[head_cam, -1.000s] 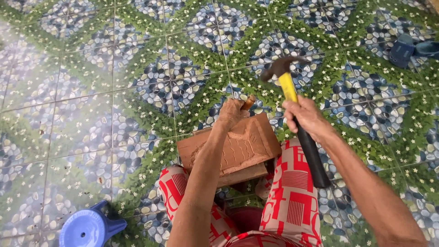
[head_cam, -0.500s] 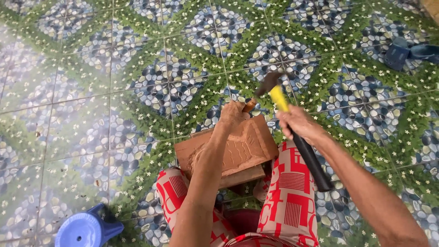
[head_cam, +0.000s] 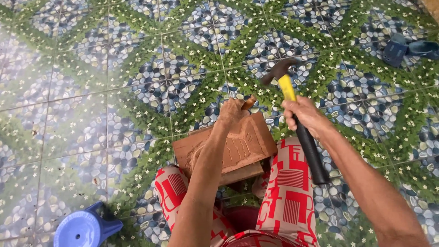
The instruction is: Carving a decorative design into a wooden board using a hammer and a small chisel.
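Right hand [head_cam: 305,115] clenched around hammer with yellow-and-black handle and dark steel head [head_cam: 292,106], head raised up-left of fist, long axis running down-right past knee. Left hand [head_cam: 232,111] gripped on short wooden-handled chisel [head_cam: 249,102], its butt poking up toward hammer head, just beside, not touching. Chisel tip hidden against reddish-brown carved wooden slab [head_cam: 242,146], resting across lap on red patterned trousers [head_cam: 286,192]. Blue plastic stool [head_cam: 84,228] lower left; blue sandals [head_cam: 407,48] far right on pebble-patterned tile floor [head_cam: 91,91].

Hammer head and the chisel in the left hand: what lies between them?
Nothing: in the head view, only patterned floor tile shows between the hammer head and the chisel top.
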